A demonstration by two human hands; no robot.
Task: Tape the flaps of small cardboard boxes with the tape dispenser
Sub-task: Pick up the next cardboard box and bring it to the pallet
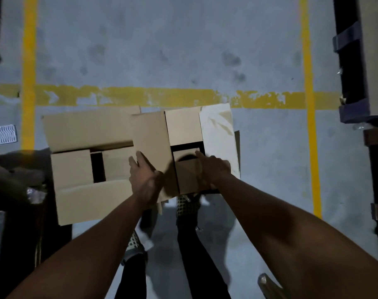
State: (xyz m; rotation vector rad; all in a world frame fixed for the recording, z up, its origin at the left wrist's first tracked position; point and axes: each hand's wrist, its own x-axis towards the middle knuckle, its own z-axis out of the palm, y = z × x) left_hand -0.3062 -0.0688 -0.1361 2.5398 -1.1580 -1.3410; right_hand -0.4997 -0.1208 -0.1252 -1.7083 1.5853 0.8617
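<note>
left hand [144, 176] flat on held box [173, 147] flap | right hand [214, 167] presses inner flap | second box [91, 165] beside, flaps open

Two cardboard boxes sit on the floor side by side, touching: the left box [91, 167] and the right box [175, 147]. Each shows four flaps, all unsealed, with a dark gap at the middle.

Two hands reach down to the right box: the left hand [144, 175] and the right hand [213, 169]. Two legs [196, 255] in dark trousers stand below them, with two patterned shoes [185, 205].

Three yellow lines mark the floor [162, 50]: two thin ones, the left line [29, 83] and the right line [308, 104], and one worn wide band [162, 97] crossing both.

One ribbed white mat [3, 134] lies at the left edge.
</note>
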